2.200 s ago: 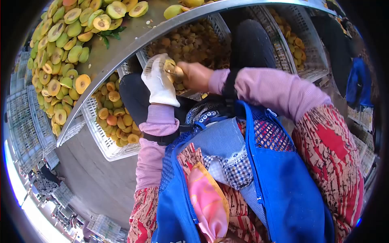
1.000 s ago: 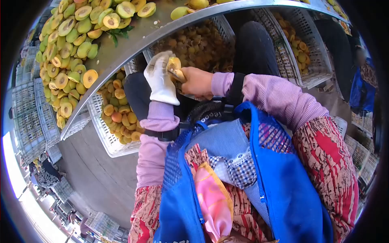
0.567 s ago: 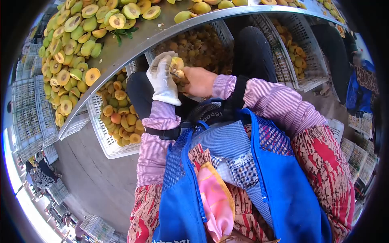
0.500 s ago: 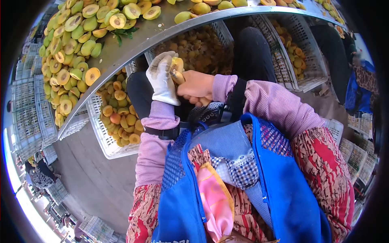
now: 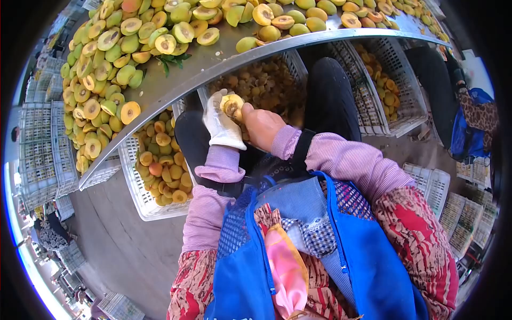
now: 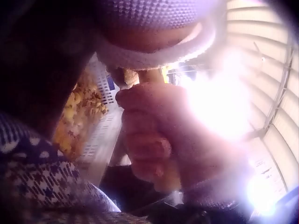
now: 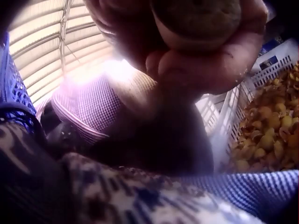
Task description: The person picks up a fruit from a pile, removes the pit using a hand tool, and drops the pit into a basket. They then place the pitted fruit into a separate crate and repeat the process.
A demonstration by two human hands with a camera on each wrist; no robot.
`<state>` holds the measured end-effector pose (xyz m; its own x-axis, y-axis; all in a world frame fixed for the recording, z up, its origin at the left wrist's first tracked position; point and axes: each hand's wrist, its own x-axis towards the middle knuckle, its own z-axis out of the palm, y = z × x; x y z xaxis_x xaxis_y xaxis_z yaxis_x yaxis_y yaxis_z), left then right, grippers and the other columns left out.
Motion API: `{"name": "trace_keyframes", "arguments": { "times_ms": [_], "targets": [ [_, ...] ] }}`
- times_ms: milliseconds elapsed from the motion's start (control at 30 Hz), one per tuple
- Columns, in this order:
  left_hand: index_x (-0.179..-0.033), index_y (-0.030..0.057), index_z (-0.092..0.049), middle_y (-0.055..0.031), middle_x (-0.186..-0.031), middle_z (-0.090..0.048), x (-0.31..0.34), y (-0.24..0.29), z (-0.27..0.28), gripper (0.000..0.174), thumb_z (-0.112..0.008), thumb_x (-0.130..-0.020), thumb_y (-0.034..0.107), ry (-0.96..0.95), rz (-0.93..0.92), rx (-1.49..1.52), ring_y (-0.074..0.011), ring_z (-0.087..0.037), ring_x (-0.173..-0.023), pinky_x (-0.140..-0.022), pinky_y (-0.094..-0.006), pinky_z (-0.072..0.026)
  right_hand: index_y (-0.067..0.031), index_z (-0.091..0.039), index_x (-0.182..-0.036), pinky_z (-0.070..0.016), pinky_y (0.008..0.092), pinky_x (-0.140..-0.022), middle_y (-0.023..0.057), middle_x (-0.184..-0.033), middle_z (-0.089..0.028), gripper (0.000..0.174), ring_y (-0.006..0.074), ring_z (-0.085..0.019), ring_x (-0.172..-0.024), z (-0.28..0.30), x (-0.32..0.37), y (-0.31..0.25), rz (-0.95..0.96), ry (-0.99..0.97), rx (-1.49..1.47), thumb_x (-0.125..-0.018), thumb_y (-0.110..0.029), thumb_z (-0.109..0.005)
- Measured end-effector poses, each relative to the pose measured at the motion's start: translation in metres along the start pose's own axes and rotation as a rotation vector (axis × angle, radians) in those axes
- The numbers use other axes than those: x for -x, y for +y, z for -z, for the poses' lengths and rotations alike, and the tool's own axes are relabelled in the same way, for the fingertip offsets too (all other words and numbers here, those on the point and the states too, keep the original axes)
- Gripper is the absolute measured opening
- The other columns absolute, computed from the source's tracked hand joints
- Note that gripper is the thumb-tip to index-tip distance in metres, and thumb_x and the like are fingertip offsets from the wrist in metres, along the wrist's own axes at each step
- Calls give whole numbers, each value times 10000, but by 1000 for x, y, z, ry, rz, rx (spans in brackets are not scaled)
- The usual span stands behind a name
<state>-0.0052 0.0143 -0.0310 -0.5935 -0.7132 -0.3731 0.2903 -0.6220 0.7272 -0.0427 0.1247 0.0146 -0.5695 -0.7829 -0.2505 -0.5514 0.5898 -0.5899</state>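
Observation:
My left hand point(image 5: 220, 127), in a white glove, holds a yellow apricot half point(image 5: 232, 105) with its cut face turned up and the brown middle showing. Against it, from the right, comes my bare right hand point(image 5: 262, 127), thumb right at the fruit. Its fingers curl round a tool whose thick, rounded handle end point(image 7: 198, 23) shows in the right wrist view. The left wrist view has the same handle point(image 6: 169, 181) poking out below the curled fingers point(image 6: 145, 144). The tool's working end is hidden between the hands and the fruit.
A metal table point(image 5: 176, 80) curves ahead, heaped with halved apricots point(image 5: 106, 69). Beneath its edge stand a crate of brownish fruit pieces point(image 5: 261, 85), a white crate of apricot halves point(image 5: 162, 165) at left, and another crate point(image 5: 394, 85) at right. Another person point(image 5: 474, 117) sits far right.
The head view has tilted, so table and crates sit lower in it. Both hands stay together at the fruit; the right hand has shifted about it, and the cut face now shows more fully.

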Motion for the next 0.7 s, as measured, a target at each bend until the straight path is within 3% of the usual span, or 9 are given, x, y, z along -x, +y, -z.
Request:
{"name": "trace_keyframes", "arguments": {
  "times_ms": [100, 333, 367, 400, 433, 467, 567, 633, 700],
  "targets": [
    [-985, 17, -565, -119, -877, -607, -8, -1, -1, 292, -563, -811, 251, -47, 118, 89, -254, -598, -737, -684, -342, -505, 14, -387, -986, -463, 471, -662, 241, -778, -608, 239, 399, -602, -765, -8, -4, 5, 1, 63, -8, -779, -60, -481],
    [-1021, 38, -534, -138, -938, -601, 6, 44, -7, 306, -542, -841, 284, -120, -29, 92, -304, -611, -805, -734, -393, -512, -81, -354, -932, -453, 478, -588, 179, -709, -592, 235, 379, -586, -690, -18, 0, 18, 136, 237, -62, -782, -147, -522],
    [-1014, 35, -550, -133, -948, -602, 14, 58, -8, 290, -557, -839, 266, -7, -150, 51, -277, -610, -827, -752, -382, -514, -82, -350, -921, -451, 480, -586, 177, -703, -589, 243, 378, -585, -687, -17, -1, 18, 168, 286, -82, -782, -166, -532],
    [-1001, 36, -564, -113, -952, -601, 11, 76, 6, 278, -578, -838, 260, -57, -266, 43, -233, -600, -863, -758, -356, -516, -89, -346, -939, -446, 476, -567, 179, -680, -578, 268, 391, -573, -655, -19, -6, 21, 158, 310, -88, -793, -183, -551],
    [-1006, 35, -567, -91, -952, -597, 7, 93, 22, 271, -604, -832, 239, 123, -452, -197, -201, -587, -893, -765, -314, -511, -89, -346, -939, -446, 476, -567, 179, -680, -578, 268, 391, -573, -655, -18, -8, 23, 166, 306, -94, -793, -183, -551],
    [-1018, 28, -565, -83, -961, -592, -5, 108, 45, 270, -607, -837, 224, 104, -735, -408, -183, -580, -890, -768, -289, -508, -89, -346, -933, -445, 477, -569, 177, -677, -579, 263, 391, -573, -652, -17, -9, 24, 127, 298, -98, -797, -188, -548],
    [-1047, 23, -569, -92, -978, -592, 27, 145, 26, 232, -610, -831, 99, 615, -1314, -1620, -206, -570, -894, -820, -312, -460, -94, -348, -935, -447, 491, -587, 166, -708, -596, 249, 385, -581, -678, -14, -12, 21, 77, 253, -90, -795, -183, -534],
    [-1036, 16, -579, -91, -980, -608, 25, 119, 16, 248, -635, -821, 128, 93, -844, -1035, -196, -561, -904, -827, -313, -444, -86, -347, -930, -445, 492, -584, 172, -705, -594, 240, 382, -584, -675, -17, -12, 19, 96, 240, -92, -798, -176, -526],
    [-1017, 10, -592, -66, -956, -618, 36, 83, -9, 237, -640, -821, 136, -165, -407, -895, -148, -562, -868, -800, -276, -448, -82, -348, -922, -445, 490, -575, 175, -698, -591, 227, 380, -584, -666, -23, -13, 20, 132, 255, -86, -799, -167, -518]
  ]
}}
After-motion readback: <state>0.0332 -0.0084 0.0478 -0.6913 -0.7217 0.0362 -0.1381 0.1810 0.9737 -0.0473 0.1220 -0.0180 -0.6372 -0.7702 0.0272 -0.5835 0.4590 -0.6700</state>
